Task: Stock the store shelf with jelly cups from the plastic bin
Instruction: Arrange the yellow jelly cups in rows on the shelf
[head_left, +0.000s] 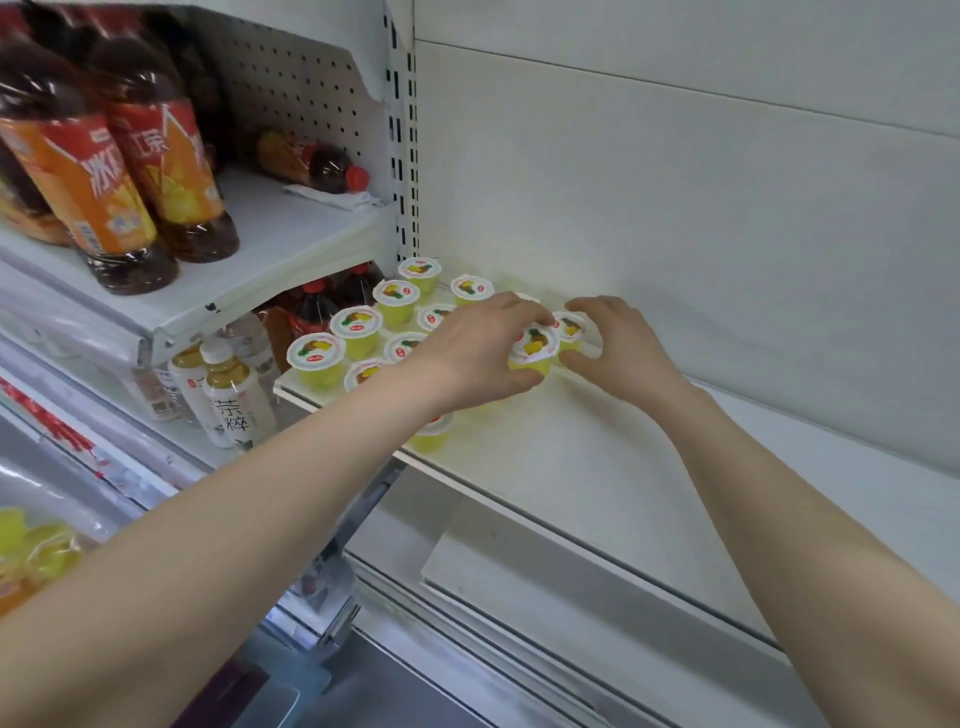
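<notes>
While what looks like the plastic bin (31, 551) shows blurred at the lower left, nearest the camera, both hands are farther out on the white shelf (545, 457). The left hand (478, 353) curls round a jelly cup (535, 348). The right hand (615, 338) pinches a second jelly cup (569, 326) touching it just behind. Stocked rows (358, 325) stand leftward and bare shelf lies rightward, so filling likely proceeds that way.

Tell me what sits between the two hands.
Head view: two white-lidded yellow plastic jelly cups; left hand grips one, right hand holds the other.
</notes>
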